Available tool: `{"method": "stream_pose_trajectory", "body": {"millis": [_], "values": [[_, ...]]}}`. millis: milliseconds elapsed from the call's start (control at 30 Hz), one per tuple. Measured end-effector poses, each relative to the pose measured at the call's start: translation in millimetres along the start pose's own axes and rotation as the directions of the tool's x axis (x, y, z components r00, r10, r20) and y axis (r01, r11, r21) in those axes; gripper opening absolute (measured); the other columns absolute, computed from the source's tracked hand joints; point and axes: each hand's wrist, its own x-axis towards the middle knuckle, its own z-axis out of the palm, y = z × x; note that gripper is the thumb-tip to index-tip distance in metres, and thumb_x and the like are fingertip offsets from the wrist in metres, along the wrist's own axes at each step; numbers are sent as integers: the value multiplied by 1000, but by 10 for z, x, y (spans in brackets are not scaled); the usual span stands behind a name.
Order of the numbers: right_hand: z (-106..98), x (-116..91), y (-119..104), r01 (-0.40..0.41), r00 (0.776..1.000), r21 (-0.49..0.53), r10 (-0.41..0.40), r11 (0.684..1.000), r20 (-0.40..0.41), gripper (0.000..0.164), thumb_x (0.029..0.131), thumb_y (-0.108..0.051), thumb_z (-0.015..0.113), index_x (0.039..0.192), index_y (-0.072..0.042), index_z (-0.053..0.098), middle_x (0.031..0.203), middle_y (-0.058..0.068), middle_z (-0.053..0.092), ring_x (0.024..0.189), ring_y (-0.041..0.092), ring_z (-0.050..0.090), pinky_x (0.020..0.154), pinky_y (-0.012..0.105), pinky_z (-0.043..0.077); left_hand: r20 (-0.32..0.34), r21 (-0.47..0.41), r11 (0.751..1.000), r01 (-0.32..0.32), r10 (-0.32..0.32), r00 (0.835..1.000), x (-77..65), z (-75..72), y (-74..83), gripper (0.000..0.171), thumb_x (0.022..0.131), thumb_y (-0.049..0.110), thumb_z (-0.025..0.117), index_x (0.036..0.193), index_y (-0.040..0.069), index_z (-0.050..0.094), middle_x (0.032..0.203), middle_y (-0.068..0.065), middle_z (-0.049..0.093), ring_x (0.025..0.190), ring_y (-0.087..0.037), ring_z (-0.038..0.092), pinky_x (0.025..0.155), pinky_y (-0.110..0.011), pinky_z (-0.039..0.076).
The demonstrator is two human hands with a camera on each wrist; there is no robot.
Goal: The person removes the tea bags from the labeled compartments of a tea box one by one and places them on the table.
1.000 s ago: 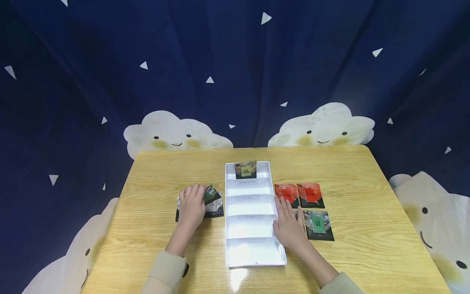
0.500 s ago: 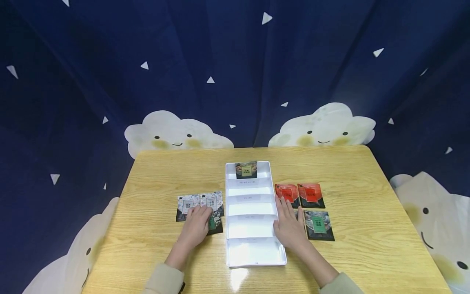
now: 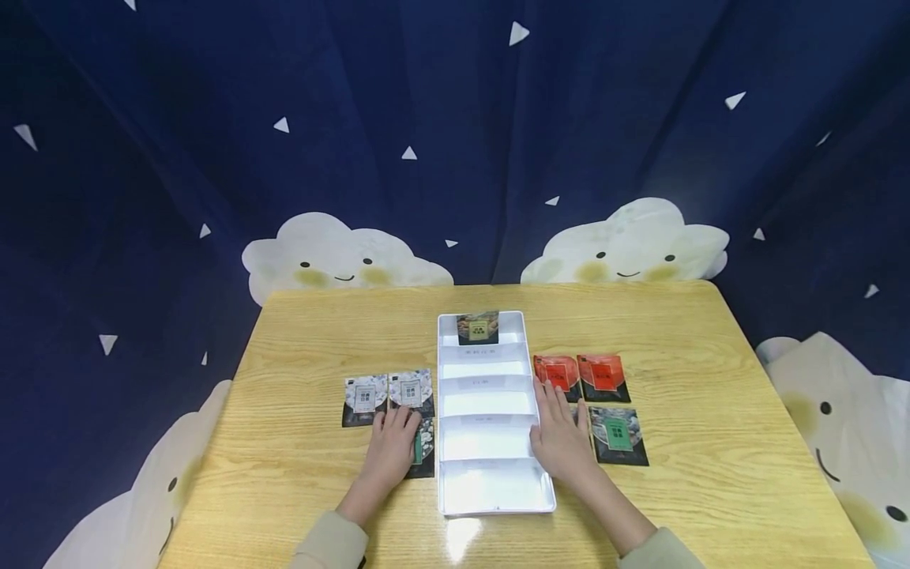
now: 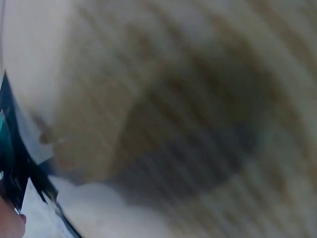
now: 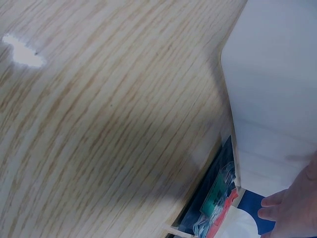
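Note:
My left hand (image 3: 393, 448) holds a dark sachet with a green label (image 3: 424, 454), low over the wood left of the tray. Part of that sachet is hidden under the fingers; in the left wrist view its dark, green-marked face (image 4: 12, 153) slants beside a fingertip. Just above lie two white-and-black sachets, the left one (image 3: 365, 399) and the right one (image 3: 412, 391). My right hand (image 3: 562, 442) rests along the right wall of the white compartment tray (image 3: 496, 506), fingers straight. Its fingertips overlap a red sachet (image 3: 557, 370), and another sachet is mostly hidden under it.
A dark sachet with a yellowish label (image 3: 479, 328) leans in the tray's far compartment. Right of my right hand lie a second red sachet (image 3: 603, 377) and a green-labelled sachet (image 3: 618, 435). A dark blue curtain (image 3: 455, 142) hangs behind the wooden table (image 3: 711, 490).
My left hand has brought the green-labelled sachet down from over the white-and-black pair to a spot below the right one. The right hand and the tray have stayed put.

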Motion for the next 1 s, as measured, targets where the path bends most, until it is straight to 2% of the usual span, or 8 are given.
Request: {"method": "stream_pose_trajectory", "body": {"millis": [300,500,667,800,1000], "values": [[-7,-7,-7,-4,1000,3,4,1000,-5,70,88,-21,48,147,-7,13,148,21,22,135,38,18,104,61,0,1,62,998,24,-24,1000,-47,94,48,23,85,8,49,107,12,53,103,-8,47,98,-27,44,88,-46,32],[-3,-6,-3,-3,1000,10,3,1000,6,70,88,-20,48,147,-7,12,148,20,20,136,37,17,104,61,0,-39,91,995,41,-37,999,-55,160,41,24,84,7,46,108,10,51,102,-7,46,94,-26,43,84,-43,31],[7,-3,-3,-6,1000,8,6,1000,-1,70,88,-20,48,147,-8,13,148,20,21,136,37,17,104,61,-1,-90,102,994,45,-36,995,-47,195,35,26,87,10,32,107,8,50,99,-8,46,91,-26,42,81,-42,31],[7,-5,-12,-8,1000,8,8,1000,-11,69,88,-21,48,147,-7,15,148,20,22,136,38,17,105,60,-1,-104,125,991,51,-38,994,-45,212,31,33,89,14,22,106,8,49,98,-8,46,90,-25,42,80,-41,31],[6,-5,-7,-13,1000,5,13,1000,4,71,88,-21,48,147,-8,12,148,21,20,136,37,17,105,60,-2,-103,141,988,61,-47,994,-47,215,33,28,91,14,26,107,9,49,101,-7,47,94,-25,44,82,-41,32]]}}
